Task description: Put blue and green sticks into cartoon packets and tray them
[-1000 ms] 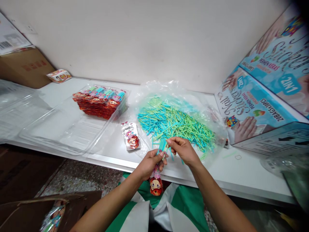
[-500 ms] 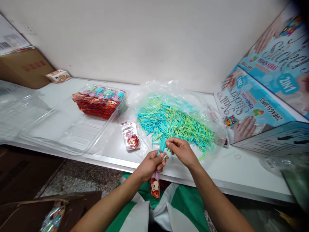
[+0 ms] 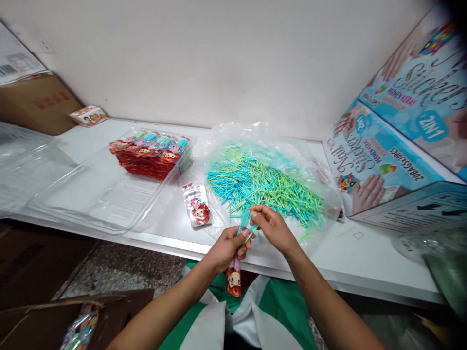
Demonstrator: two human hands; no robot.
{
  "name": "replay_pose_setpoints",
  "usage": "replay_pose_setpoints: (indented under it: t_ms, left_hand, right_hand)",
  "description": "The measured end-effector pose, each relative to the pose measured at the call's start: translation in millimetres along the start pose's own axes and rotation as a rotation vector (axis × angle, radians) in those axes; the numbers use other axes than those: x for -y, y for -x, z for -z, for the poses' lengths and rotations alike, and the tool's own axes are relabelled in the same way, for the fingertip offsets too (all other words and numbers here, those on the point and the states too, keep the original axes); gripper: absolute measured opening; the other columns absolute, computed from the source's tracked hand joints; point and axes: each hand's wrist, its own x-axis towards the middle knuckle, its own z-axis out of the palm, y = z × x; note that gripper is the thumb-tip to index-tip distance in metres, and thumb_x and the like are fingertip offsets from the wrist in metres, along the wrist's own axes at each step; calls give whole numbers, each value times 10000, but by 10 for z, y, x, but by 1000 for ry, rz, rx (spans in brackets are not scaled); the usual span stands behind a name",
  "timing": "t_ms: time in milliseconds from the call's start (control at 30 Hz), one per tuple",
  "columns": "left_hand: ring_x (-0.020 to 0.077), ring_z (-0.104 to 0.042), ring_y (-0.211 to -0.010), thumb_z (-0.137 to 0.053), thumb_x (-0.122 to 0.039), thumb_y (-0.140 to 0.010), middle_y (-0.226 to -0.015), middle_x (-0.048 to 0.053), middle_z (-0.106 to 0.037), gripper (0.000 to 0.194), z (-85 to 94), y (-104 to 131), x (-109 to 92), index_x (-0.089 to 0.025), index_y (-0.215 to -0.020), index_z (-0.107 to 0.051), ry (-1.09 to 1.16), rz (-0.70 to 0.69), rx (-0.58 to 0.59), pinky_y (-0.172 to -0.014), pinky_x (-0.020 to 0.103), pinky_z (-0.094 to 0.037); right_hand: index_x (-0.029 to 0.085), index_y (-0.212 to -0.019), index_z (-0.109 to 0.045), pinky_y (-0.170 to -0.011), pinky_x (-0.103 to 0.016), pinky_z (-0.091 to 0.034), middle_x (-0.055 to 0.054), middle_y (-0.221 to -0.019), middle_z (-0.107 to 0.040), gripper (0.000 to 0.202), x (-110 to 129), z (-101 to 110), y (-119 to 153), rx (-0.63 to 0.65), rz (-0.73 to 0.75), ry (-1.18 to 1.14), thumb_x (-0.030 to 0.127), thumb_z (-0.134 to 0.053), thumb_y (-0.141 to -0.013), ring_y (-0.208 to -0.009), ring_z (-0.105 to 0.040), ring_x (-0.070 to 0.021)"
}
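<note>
My left hand (image 3: 225,250) is closed around a small printed packet (image 3: 234,283) with a red-haired cartoon figure, which hangs below my fingers over the table edge. Blue and green thin sticks (image 3: 244,219) stand up out of the packet's upper end. At that same end my right hand (image 3: 274,229) is closed, thumb and fingers pinching a few thin sticks. Just beyond both hands lies a large heap of blue and green sticks (image 3: 262,182) on a clear plastic bag (image 3: 233,133). A flat packet (image 3: 200,214) of the same print lies left of the heap.
Stacked filled packets (image 3: 146,163) fill the back of a clear plastic tray (image 3: 126,228) on the left. Large blue printed boxes (image 3: 386,165) stand at the right. A brown carton (image 3: 36,104) and a small box (image 3: 88,116) are at the back left. The white table (image 3: 365,262) ends close to me.
My right hand has shifted slightly at the packet's upper end, its fingers still among the stick ends. My left hand and the packet have hardly moved.
</note>
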Motion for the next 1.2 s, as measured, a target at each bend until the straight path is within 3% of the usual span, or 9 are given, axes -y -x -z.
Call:
replay_pose_setpoints:
  t_ms: [167,467,733,933,1200]
  left_hand:
    - [15,-334,-408,-586,-408,-758,-646,-9,-515,305,-1,13,-14,-114,-821,-539,8,9,-1,-409,175,-248]
    - [18,-351,-408,-576,-388,-776,-665,2,-518,307,25,11,-10,-101,-885,-568,70,14,16,-416,182,-262]
    - [15,-339,-397,-590,-394,-762,-642,-5,-516,301,34,0,-18,-104,-832,-551,50,32,12,-408,182,-250]
    - [14,-335,-395,-597,-386,-759,-638,-4,-520,290,29,9,-21,-106,-818,-551,56,31,24,-413,187,-253]
    - [22,-365,-397,-591,-363,-771,-657,12,-532,283,28,22,-11,-93,-855,-573,87,39,37,-413,192,-267]
  right_hand:
    - [174,-815,-571,-599,-247,-420,-2,-687,-572,217,12,9,-41,-16,42,36,370,-481,-828,-664,-534,-130]
    - [187,-761,-540,-582,-256,-423,14,-661,-548,198,-20,51,-53,4,15,95,355,-458,-827,-614,-518,-125]
    - [184,-978,-554,-654,-277,-441,-21,-812,-620,234,-14,14,-54,4,30,1,317,-476,-801,-701,-554,-136]
    - [178,-789,-580,-639,-256,-421,-2,-717,-576,214,26,-28,-86,-15,82,46,369,-487,-815,-674,-527,-131]
    - [187,-791,-551,-606,-245,-406,6,-722,-593,89,-30,-4,-87,-67,44,24,213,-469,-766,-640,-522,-124]
